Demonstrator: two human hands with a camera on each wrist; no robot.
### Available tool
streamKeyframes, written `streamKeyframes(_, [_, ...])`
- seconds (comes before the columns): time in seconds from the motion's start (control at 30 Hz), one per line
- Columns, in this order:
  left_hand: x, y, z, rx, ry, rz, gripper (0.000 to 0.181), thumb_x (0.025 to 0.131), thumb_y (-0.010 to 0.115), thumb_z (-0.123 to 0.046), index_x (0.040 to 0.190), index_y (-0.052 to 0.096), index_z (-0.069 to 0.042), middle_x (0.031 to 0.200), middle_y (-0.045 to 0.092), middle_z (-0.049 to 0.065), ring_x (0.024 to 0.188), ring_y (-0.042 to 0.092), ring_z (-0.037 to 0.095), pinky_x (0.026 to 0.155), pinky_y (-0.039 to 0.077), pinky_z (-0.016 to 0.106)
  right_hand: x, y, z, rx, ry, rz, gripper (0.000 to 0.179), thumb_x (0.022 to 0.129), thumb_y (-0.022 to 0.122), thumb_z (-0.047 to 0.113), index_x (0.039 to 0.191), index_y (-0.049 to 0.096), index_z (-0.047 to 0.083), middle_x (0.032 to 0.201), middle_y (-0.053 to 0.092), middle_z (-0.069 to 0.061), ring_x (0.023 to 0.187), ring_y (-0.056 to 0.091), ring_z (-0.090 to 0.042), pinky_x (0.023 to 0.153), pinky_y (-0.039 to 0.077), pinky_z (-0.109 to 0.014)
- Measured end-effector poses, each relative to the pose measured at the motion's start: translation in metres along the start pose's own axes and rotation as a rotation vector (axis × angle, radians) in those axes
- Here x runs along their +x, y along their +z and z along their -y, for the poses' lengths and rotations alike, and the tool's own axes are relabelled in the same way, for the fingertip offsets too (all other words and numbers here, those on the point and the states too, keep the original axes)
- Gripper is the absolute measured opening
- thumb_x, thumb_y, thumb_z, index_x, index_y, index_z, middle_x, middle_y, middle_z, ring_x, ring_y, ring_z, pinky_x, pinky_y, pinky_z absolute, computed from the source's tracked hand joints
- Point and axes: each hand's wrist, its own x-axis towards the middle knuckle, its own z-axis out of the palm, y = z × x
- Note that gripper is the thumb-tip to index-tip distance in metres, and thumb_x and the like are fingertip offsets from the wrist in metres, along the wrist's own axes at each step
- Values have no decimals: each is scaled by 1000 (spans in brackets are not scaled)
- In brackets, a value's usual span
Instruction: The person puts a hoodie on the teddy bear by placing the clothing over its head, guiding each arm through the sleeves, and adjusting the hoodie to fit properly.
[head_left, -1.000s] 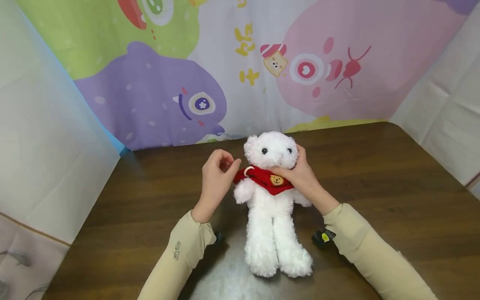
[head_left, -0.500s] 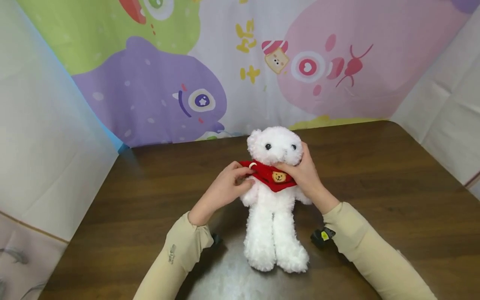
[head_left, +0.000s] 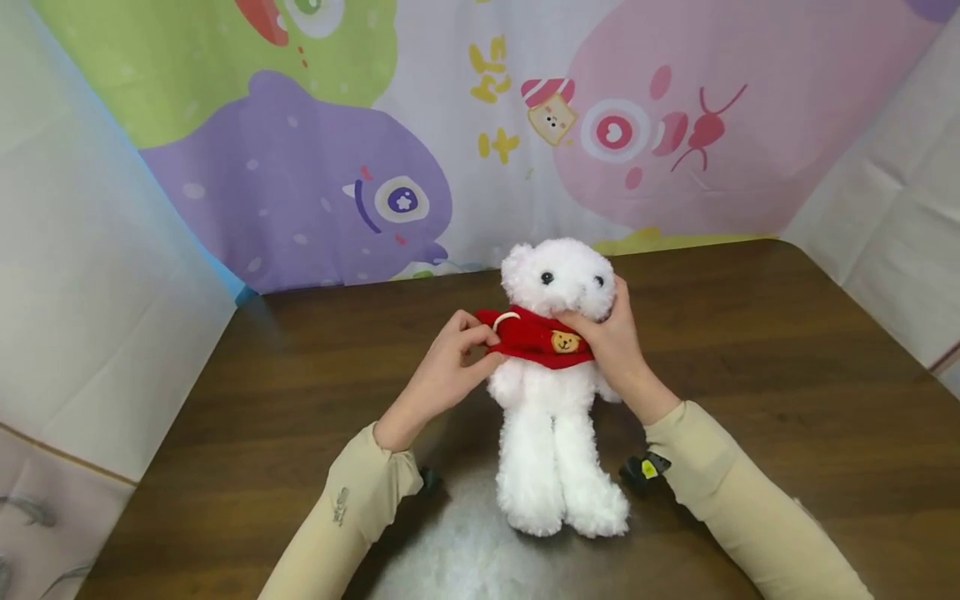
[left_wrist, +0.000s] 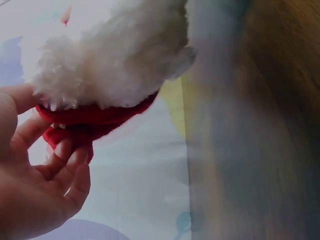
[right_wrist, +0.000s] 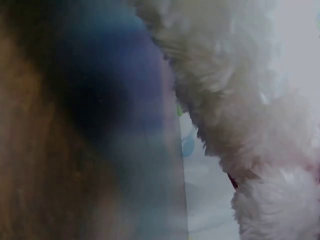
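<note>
A white fluffy teddy bear (head_left: 551,392) stands upright or leans back on the table, facing the head camera. Round its neck is a red bandana (head_left: 528,340) with a bear-face patch and a pale ring. My left hand (head_left: 450,358) pinches the bandana's edge at the bear's left-of-view shoulder; in the left wrist view its fingers curl at the red cloth (left_wrist: 85,117). My right hand (head_left: 618,342) holds the bear by the neck and cheek, thumb in front under the chin, other fingers hidden behind. White fur (right_wrist: 235,100) fills much of the right wrist view, the hand hidden there.
The dark wooden table (head_left: 315,392) extends to both sides of the bear. Behind it hangs a cartoon-printed cloth (head_left: 480,208), with pale side panels (head_left: 105,250) left and right. A dark wrist camera (head_left: 643,469) hangs under the right sleeve.
My left hand has moved from beside the bear onto the bandana and now pinches it. The bandana's lower point is pulled up and flatter. The bear has shifted slightly up and right.
</note>
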Motion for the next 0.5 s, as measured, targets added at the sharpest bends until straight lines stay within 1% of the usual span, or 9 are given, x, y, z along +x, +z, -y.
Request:
streamKeyframes(0.1, [-4,1,0,42,14,-38,4,84,63,-16,85,63,-12,98,42,4,94,42,20,72,42,31,4,-2,1,43,34,-63,68,80,66,18,134,24,14,124,39,-1,109,43,-13,95,36,-29])
streamKeyframes(0.2, [-7,3,0,98,29,-47,5,83,64,-19,85,63,-15,103,40,6,101,36,20,80,41,35,7,-3,0,64,66,-115,69,79,66,20,134,24,14,123,39,0,108,43,-13,96,36,-29])
streamKeyframes(0.3, [-9,8,1,120,24,-58,10,80,69,-25,80,61,-17,104,40,5,103,34,19,78,40,35,9,-3,-1,68,66,-156,69,79,67,20,133,25,13,123,40,-1,108,44,-14,96,36,-29])
streamKeyframes(0.4, [-9,14,1,121,2,-80,20,74,74,-31,72,58,-19,100,40,3,98,36,18,73,39,33,11,-2,-1,64,57,-194,68,77,68,19,131,27,13,123,41,-1,108,44,-13,96,36,-29])
streamKeyframes(0.47, [-9,19,1,145,-19,-110,24,72,75,-34,67,57,-20,97,41,2,95,37,17,72,38,32,11,0,-1,60,55,-209,68,77,69,20,131,28,14,124,42,-1,108,44,-13,95,36,-29])
streamKeyframes(0.5, [-9,21,0,162,-25,-133,24,72,75,-33,64,56,-20,96,41,2,94,37,17,73,37,33,11,2,-1,60,59,-215,68,76,70,21,130,29,14,124,42,-1,108,45,-13,95,36,-29])
